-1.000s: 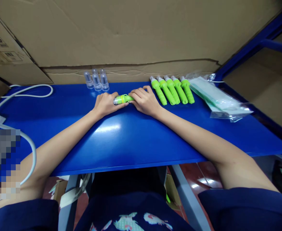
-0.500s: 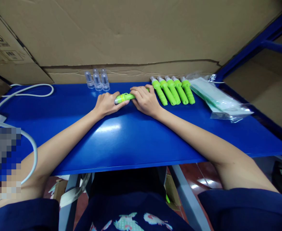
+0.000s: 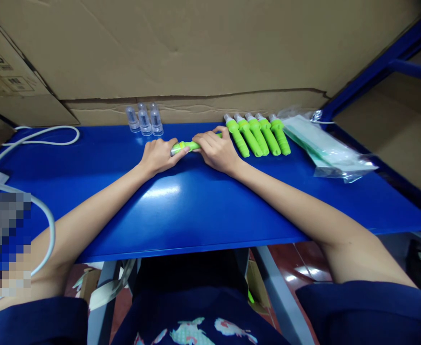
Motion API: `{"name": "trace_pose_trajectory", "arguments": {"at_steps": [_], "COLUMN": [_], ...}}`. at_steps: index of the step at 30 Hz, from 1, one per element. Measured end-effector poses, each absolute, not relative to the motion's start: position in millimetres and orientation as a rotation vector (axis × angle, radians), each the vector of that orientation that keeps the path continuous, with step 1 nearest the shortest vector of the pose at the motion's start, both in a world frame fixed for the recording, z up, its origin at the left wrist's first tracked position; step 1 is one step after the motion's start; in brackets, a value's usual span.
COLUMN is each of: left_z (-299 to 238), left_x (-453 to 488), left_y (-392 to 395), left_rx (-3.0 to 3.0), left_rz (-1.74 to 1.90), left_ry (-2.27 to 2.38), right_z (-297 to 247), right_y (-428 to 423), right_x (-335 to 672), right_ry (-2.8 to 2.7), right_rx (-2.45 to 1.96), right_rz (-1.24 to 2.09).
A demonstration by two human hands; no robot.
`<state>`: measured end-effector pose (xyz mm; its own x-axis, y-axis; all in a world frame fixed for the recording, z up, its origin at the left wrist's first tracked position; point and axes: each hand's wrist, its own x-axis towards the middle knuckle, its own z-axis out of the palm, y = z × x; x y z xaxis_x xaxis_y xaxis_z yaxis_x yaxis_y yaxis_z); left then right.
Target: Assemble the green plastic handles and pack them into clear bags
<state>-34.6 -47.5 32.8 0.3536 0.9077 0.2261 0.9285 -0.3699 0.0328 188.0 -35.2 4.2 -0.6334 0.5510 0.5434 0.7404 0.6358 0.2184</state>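
Between my two hands a green handle (image 3: pixel 190 145) lies roughly level, a yellow ring and a clear tip at its left end. My left hand (image 3: pixel 158 155) is closed round the clear-tipped end. Around the green body, on the other side, my right hand (image 3: pixel 216 149) is wrapped, hiding much of it. Just right of that hand, several like green handles (image 3: pixel 255 136) with clear tips lie in a slanted row. Several clear plastic caps (image 3: pixel 145 120) stand upright behind my left hand.
On the blue table (image 3: pixel 196 206), a clear plastic bag (image 3: pixel 334 148) with pale green and white contents lies at the right. A white cable (image 3: pixel 48 135) loops at the left. Cardboard (image 3: pixel 203 52) walls off the back. A blue frame (image 3: pixel 379 69) stands at the right.
The green handle has turned slightly about its length in my hands, and its yellow ring looks different. My left thumb has shifted a little along it. The rest stays put.
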Motion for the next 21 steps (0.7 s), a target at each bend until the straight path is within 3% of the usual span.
{"name": "trace_pose_trajectory", "arguments": {"at_steps": [21], "left_z": [32.7], "left_x": [-32.6], "left_y": [-48.1], "left_rx": [-2.49], "left_rz": [-0.389], "left_ry": [-1.75], "right_z": [5.1], "right_y": [-39.3], "right_x": [184.2], "right_ry": [-2.509], "right_rx": [-1.063], "right_rz": [-0.687]}}
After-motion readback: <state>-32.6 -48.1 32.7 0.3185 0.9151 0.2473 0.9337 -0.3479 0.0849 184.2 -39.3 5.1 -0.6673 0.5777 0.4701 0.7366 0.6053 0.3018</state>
